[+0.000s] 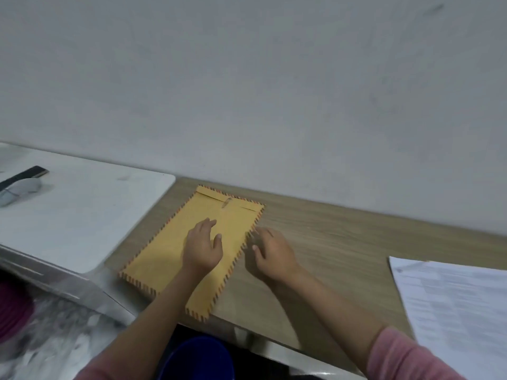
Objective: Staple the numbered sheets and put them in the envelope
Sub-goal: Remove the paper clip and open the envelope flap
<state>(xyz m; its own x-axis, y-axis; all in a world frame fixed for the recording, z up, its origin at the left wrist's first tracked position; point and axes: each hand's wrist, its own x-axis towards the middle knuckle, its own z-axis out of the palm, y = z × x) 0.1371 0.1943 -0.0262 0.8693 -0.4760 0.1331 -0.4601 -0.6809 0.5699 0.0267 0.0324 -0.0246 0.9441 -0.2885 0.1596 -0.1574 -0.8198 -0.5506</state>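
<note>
A yellow envelope [164, 250] with a striped border lies flat and slanted on the wooden table [343, 242]. A paper clip [226, 202] sits at its folded flap at the far end. My left hand [203, 246] rests on the envelope's middle with fingers spread and relaxed. My right hand [273, 252] is on the table just past the envelope's right edge, fingers loosely curled with their tips at that edge; nothing shows in it. A stack of printed white sheets [455, 305] lies at the table's right side. A grey and black stapler [19, 185] rests far left.
The stapler sits on a white board [90, 215] left of the envelope. A grey wall [247, 91] stands right behind the table. A blue round object [197, 357] is below the table's front edge. A dark red item [12, 308] lies at lower left.
</note>
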